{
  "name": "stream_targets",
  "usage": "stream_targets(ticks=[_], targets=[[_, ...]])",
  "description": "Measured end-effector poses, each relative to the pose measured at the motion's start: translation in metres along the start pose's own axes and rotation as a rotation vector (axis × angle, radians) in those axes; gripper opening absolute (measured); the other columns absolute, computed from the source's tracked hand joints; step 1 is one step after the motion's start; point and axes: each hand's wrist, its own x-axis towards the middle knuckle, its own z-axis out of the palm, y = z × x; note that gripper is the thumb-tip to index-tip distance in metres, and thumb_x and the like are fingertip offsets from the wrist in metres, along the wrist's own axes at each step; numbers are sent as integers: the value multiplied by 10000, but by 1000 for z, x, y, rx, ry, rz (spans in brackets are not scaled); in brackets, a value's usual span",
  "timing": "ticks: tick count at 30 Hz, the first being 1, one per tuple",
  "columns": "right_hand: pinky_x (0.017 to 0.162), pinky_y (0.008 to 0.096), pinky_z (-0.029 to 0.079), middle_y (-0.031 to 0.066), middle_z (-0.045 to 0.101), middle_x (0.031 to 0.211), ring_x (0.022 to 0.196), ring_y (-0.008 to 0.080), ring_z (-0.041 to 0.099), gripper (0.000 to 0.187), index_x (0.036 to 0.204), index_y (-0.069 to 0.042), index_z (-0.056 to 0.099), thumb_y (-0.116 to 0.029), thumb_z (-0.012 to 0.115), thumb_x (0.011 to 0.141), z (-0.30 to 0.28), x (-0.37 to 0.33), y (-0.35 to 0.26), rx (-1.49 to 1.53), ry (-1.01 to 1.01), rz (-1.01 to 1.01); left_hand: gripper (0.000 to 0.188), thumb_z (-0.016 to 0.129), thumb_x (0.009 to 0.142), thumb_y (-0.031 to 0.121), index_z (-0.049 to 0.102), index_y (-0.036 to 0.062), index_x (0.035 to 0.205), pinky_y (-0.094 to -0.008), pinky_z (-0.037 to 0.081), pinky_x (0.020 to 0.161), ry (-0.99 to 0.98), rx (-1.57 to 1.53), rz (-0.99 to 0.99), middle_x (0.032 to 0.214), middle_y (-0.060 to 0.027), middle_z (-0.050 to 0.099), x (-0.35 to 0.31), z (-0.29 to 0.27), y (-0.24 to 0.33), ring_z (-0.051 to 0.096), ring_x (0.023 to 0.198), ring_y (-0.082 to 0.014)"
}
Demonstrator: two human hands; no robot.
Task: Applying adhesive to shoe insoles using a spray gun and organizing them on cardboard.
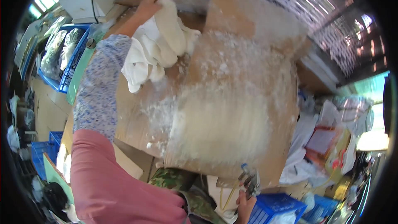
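Note:
At the far left of the cardboard lies a pile of white, soft, foot-shaped pieces (171,31) that look like insoles, overlapping one another. My left hand (150,7) stretches out to it, fingers closed on the far end of the uppermost piece. Near the front edge, my right hand (245,205) is wrapped round a metal spray gun (251,183) with a blue tip. A thin yellow hose (229,195) hangs beside the gun. Below the hand the grip is partly out of sight.
Brown cardboard (232,10) covers the worktop, crusted with white residue (224,120). Left is a blue crate (63,84) with plastic-wrapped bundles. Blue baskets (275,207) stand low at the front right, near white bags (300,141). A woven screen (306,6) borders the far right.

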Motion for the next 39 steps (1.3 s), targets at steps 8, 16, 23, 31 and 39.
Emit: stream_targets(ticks=[8,16,23,31,39], targets=[[434,184,309,88,624,1122,493,22,385,436,1306,2,460,46,485,873,-41,-16,0,88,-7,-50,330,532,767,-25,567,34,1090,-293,449,820,-129,-473,256,974,-63,584,-151,48,269,562,917,-163],[431,183,314,89,623,1114,492,21,380,420,1308,-13,460,32,502,892,-56,-37,17,118,-56,-78,338,483,627,-173,469,42,887,-403,424,872,-635,-371,423,1082,-159,521,-335,143,208,527,1002,-351],[542,278,358,6,460,645,606,98,401,155,853,-4,556,-125,651,866,-30,-21,-6,-132,-219,-142,247,490,689,-90,512,37,900,-398,398,838,-279,-17,104,1046,-147,509,-410,134,161,491,1007,-340],[511,259,338,-26,453,606,555,85,380,149,918,2,605,-131,656,874,-21,-9,-14,-125,-225,-144,334,494,682,-102,571,45,973,-411,395,810,30,-15,71,950,-111,539,-416,153,198,517,913,-308],[426,207,276,-59,437,587,467,24,364,244,1120,11,579,-23,600,879,-39,-29,-6,75,-48,-53,351,539,720,24,585,75,1064,-390,396,891,-521,29,250,1168,-97,538,-392,218,264,523,1044,-285]])
